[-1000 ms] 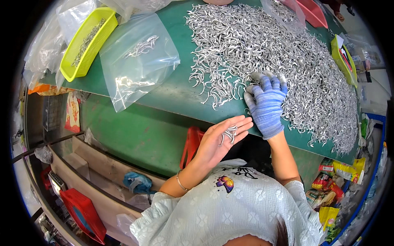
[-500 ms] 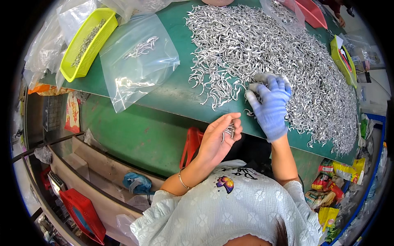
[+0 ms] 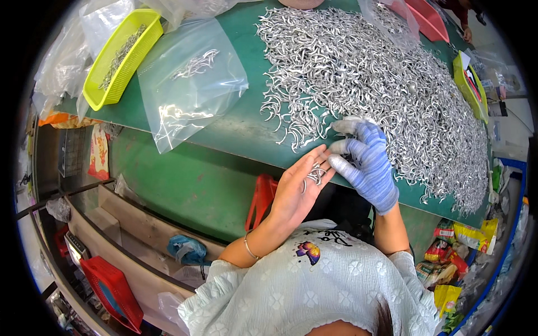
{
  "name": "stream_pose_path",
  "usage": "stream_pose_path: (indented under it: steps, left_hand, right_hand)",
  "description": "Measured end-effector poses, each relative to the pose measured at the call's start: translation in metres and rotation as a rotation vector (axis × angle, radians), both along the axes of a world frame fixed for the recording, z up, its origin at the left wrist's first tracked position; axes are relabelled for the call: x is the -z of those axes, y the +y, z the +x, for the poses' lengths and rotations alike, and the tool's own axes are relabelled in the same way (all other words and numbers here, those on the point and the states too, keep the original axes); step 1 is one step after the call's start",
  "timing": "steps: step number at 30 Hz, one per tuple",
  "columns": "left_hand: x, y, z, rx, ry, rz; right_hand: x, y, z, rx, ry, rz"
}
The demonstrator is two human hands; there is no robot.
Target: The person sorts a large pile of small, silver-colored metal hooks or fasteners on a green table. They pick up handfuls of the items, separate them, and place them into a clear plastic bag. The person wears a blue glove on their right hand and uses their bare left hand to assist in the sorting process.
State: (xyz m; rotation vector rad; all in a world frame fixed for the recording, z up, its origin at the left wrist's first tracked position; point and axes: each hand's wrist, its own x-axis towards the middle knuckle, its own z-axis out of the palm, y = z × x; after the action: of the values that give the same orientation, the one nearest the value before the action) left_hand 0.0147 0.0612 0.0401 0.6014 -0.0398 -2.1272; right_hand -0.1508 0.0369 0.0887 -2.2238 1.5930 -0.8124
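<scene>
My bare left hand (image 3: 300, 182) is cupped palm up just off the table's near edge. Several small, curved silvery metal pieces (image 3: 315, 174) lie in its palm and fingers. My right hand (image 3: 367, 162), in a blue knitted glove with whitish fingertips, is right beside it. Its fingers are bent and apart, the thumb and forefinger close to the left fingertips; no piece shows between them. Beyond both hands spreads a large heap of the same curved metal pieces (image 3: 364, 73) on the green table (image 3: 241, 131).
On the table's left are a clear plastic bag (image 3: 190, 106) with a few pieces and a yellow-green basket (image 3: 120, 67) holding more. A red tray (image 3: 426, 19) and another yellow-green basket (image 3: 469, 84) stand at the right. A red stool (image 3: 261, 196) is under the near edge.
My right hand has drawn back from the heap toward me and now meets the left fingertips. The left hand's fingers have opened out a little, showing more of the pieces.
</scene>
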Motion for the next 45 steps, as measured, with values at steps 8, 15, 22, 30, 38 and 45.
stream_pose_path:
  steps: [8, 15, 22, 30, 38, 45]
  left_hand:
    - [0.015, 0.006, 0.009, 0.13, 0.126, -0.003]
    - [-0.007, 0.006, 0.006, 0.064, -0.189, 0.003]
    - [0.01, 0.01, 0.014, 0.124, -0.017, -0.022]
    - [0.016, 0.011, 0.024, 0.142, -0.064, -0.01]
    - [0.02, 0.013, 0.025, 0.173, -0.072, -0.106]
    - [0.017, 0.014, 0.026, 0.188, -0.076, -0.141]
  right_hand:
    - [0.039, -0.037, 0.002, 0.296, 0.37, -0.204]
    - [0.017, -0.023, -0.001, 0.162, 0.162, -0.082]
    - [0.028, -0.039, 0.019, -0.096, 0.311, -0.09]
    - [0.022, -0.029, -0.027, 0.171, 0.165, -0.168]
    - [0.013, -0.018, -0.022, 0.348, 0.275, -0.165]
    - [0.03, -0.021, -0.025, 0.31, 0.327, -0.113]
